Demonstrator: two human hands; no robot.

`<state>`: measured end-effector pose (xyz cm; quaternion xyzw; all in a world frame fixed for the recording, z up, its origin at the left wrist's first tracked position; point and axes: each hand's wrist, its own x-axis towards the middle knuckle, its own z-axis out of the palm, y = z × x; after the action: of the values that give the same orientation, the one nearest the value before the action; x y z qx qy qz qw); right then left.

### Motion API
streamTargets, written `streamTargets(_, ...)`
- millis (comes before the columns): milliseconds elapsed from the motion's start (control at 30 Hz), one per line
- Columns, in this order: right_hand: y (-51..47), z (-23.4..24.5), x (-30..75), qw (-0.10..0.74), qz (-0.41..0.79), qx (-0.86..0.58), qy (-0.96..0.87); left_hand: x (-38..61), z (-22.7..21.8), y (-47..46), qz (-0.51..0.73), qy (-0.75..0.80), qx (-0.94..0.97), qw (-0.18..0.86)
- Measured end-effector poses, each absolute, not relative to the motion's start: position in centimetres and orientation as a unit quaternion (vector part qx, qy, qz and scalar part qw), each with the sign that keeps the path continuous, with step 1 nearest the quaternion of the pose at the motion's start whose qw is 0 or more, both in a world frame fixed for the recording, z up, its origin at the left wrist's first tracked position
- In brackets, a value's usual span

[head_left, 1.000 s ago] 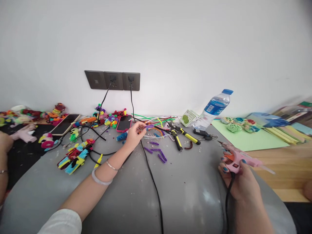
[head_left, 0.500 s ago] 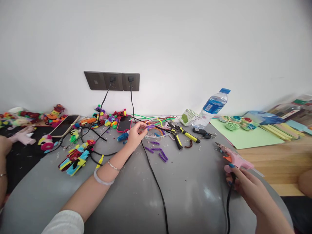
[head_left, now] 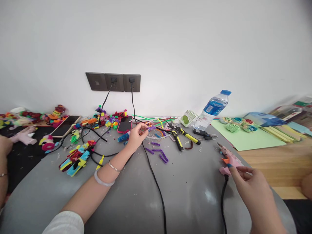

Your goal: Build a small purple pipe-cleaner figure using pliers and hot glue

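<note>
Beyond the table's middle, my left hand point(head_left: 138, 135) pinches a short purple pipe cleaner piece point(head_left: 151, 128) between thumb and fingertips. Several more purple pipe cleaner pieces point(head_left: 157, 150) lie on the grey table point(head_left: 190, 201) just in front of it. On the right, my right hand point(head_left: 251, 185) has thumb and fingertips loosely on a pink hot glue gun point(head_left: 232, 159), which is low at the tabletop with its nozzle pointing away. The gun's handle and black cord show beside the thumb. The fingertips behind the gun are partly hidden.
Yellow-black pliers point(head_left: 179, 139), keys point(head_left: 207, 135), a green-white box point(head_left: 188, 118) and a tilted water bottle point(head_left: 212, 109) stand or lie behind. Pipe cleaner figures point(head_left: 75, 157) and phones point(head_left: 66, 126) are left. A black cord point(head_left: 156, 182) crosses the table. Other people's arms point(head_left: 3, 162) show at both sides.
My right hand has loosened round the glue gun's handle and drawn back a little, so more of the handle and cord show. The left hand keeps nearly the same place and pinch.
</note>
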<state>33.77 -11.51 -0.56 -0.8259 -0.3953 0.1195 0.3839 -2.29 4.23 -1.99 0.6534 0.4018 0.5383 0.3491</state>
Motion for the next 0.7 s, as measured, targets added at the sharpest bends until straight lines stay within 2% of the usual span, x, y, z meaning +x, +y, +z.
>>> streamTargets(133,-9.5,0.0,28.8,0.388,0.209,-0.731,-0.521,-2.2,-1.8,4.2,0.539,0.4,0.652,0.353)
streamTargets(200,-8.2,0.4,25.4,0.329,0.257,-0.67,-0.614,-2.2,-1.8,4.1,0.538,0.397,0.653,0.357)
streamTargets(300,-6.5,0.6,21.1,0.246,0.266,-0.623,-0.693,-2.2,-1.9,4.1,0.534,0.395,0.655,0.362)
streamTargets(500,-5.2,0.1,18.8,0.134,0.239,-0.638,-0.719,-2.2,-2.1,4.2,0.528,0.38,0.664,0.369)
streamTargets(700,-3.6,1.7,21.5,0.156,0.244,-0.641,-0.711,-2.0,-2.0,4.1,0.516,0.381,0.667,0.379)
